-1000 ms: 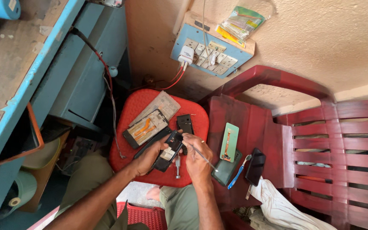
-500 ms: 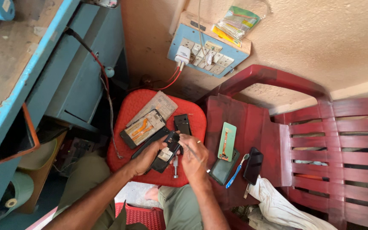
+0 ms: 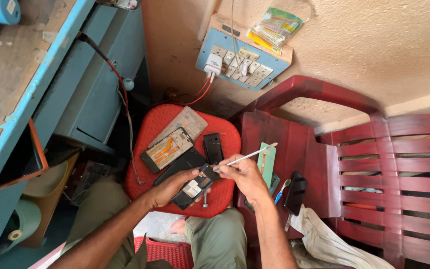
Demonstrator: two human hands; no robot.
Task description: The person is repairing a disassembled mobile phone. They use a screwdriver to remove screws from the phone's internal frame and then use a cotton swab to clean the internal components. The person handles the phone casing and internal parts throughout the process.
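Note:
My left hand (image 3: 171,185) holds a small black opened phone (image 3: 194,188) with a pale part showing inside, above a red plastic stool (image 3: 150,130). My right hand (image 3: 244,175) grips a thin silver tool (image 3: 249,156), its lower tip at the phone's top end and its shaft slanting up to the right. On the stool lie an opened phone with orange ribbon cables (image 3: 167,149), a grey flat back cover (image 3: 181,123), a black battery (image 3: 212,147) and a dark flat panel (image 3: 184,162). A small screwdriver (image 3: 205,200) lies just under the held phone.
A dark red plastic chair (image 3: 354,164) stands to the right, with a green card (image 3: 267,160), a blue-handled tool (image 3: 280,191), a black phone (image 3: 295,192) and a pale cloth (image 3: 324,239) on its seat. A blue socket board (image 3: 242,65) hangs on the wall. A blue workbench (image 3: 21,99) is at left.
My right hand has turned the silver tool so its shaft now points up and to the right. The view has shifted slightly; my left hand keeps hold of the phone.

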